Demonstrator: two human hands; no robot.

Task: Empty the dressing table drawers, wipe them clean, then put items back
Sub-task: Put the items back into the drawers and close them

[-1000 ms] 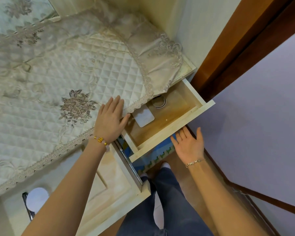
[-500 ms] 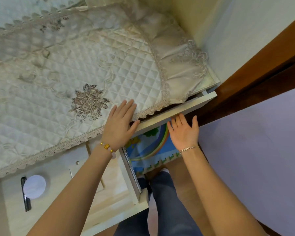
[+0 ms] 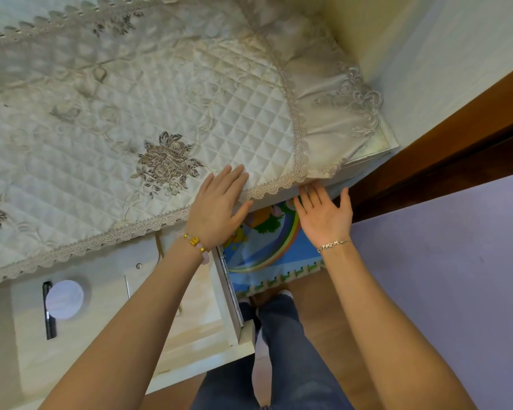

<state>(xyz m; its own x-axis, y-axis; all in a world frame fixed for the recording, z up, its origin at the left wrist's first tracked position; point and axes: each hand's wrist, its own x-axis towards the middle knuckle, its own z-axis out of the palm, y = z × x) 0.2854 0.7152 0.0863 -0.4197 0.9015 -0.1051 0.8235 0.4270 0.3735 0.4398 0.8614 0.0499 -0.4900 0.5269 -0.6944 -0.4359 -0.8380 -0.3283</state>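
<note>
Right-hand drawer (image 3: 365, 171) sits flush under the worktop's front edge, near its right corner; it looks pushed all the way in and its contents are hidden. Right hand (image 3: 326, 216) is open with the palm showing, fingers (image 3: 308, 196) straight and slightly apart, tips at the drawer front just below the lace trim. It holds nothing. Can't tell for sure whether the tips are touching.

Left hand (image 3: 216, 208) lies flat on the quilted cloth (image 3: 131, 113) at the worktop's front edge. Its fingers are straight and close together, the thumb is spread over the lace, and it grips nothing.

A second, wider drawer (image 3: 190, 327) stands pulled out below the front edge, further left, with a metal runner along its side. A black pen (image 3: 48, 309) and a round pale disc (image 3: 64, 298) lie in it side by side. A colourful floor mat (image 3: 267, 250) shows underneath, between the hands.

Judgement: the right drawer is done or nearly done, and the wide one is unfinished.

Risks:
- The lace trim hangs over the drawer gap, so it could get trapped or snag when that drawer is worked.
- Pressure from the left palm could drag the cloth off square.
- The open drawer juts out beside the person's legs (image 3: 282, 350), so a step to the left could knock it.
- A hard shove on the wide drawer could send the pen rolling.
</note>
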